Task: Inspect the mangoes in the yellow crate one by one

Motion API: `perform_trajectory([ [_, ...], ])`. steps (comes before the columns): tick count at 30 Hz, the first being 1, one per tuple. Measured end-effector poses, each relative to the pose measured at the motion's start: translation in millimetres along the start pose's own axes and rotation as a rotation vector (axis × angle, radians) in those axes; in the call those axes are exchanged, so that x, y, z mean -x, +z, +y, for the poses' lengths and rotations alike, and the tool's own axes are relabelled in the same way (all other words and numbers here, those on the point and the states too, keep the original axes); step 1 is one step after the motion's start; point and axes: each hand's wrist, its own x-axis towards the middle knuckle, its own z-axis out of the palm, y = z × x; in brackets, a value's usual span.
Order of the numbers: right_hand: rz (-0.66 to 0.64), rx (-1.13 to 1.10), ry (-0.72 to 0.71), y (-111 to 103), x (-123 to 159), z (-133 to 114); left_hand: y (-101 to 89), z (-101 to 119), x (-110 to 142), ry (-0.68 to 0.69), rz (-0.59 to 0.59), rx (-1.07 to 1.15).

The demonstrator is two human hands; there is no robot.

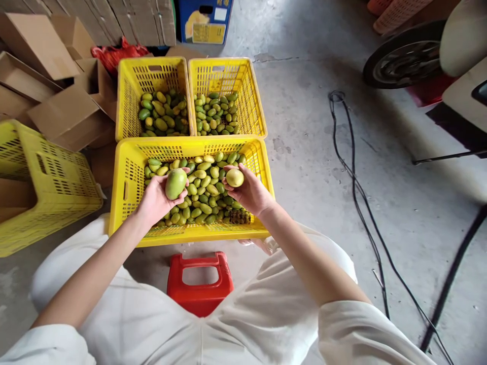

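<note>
In the head view, my left hand (155, 201) is palm up, its fingers curled around a large green mango (176, 183). My right hand (254, 191) grips a smaller, yellowish mango (235, 177) between thumb and fingers. Both hands are above the near yellow crate (190, 237), which holds many loose green and yellow-green mangoes (203, 195). Behind it stand two more yellow crates side by side. Larger mangoes (162, 109) lie in the back left crate (129, 96), and smaller green ones (215, 114) in the back right crate (249, 91).
A red plastic stool (200, 299) is between my legs. At left are a tilted yellow crate (61, 172) and piled cardboard boxes (64, 111). A blue carton (205, 20) stands behind. Black cable (353, 177) runs along the floor at right, near a wheeled vehicle (403, 56).
</note>
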Motion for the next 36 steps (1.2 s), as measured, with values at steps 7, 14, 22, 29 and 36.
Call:
perform_trajectory([
  [7,-0.003,-0.021,0.008,-1.7,-1.4,1.3,-14.2,-8.9,-7.4,0.195,-0.043,-0.003],
  [14,-0.088,-0.058,-0.058,4.7,-1.2,0.8,-6.2,-4.5,-8.2,0.193,0.081,0.243],
  [22,-0.071,-0.101,-0.012,1.9,-7.2,2.3,4.8,9.9,1.9,0.018,0.079,0.229],
  [29,-0.04,-0.12,-0.098,1.0,-9.3,6.2,-9.2,-1.4,-5.8,0.124,0.052,0.077],
  [36,0.032,-0.106,-0.095,-9.2,-14.6,7.0,-22.5,-9.6,-11.4,0.182,-0.098,0.024],
])
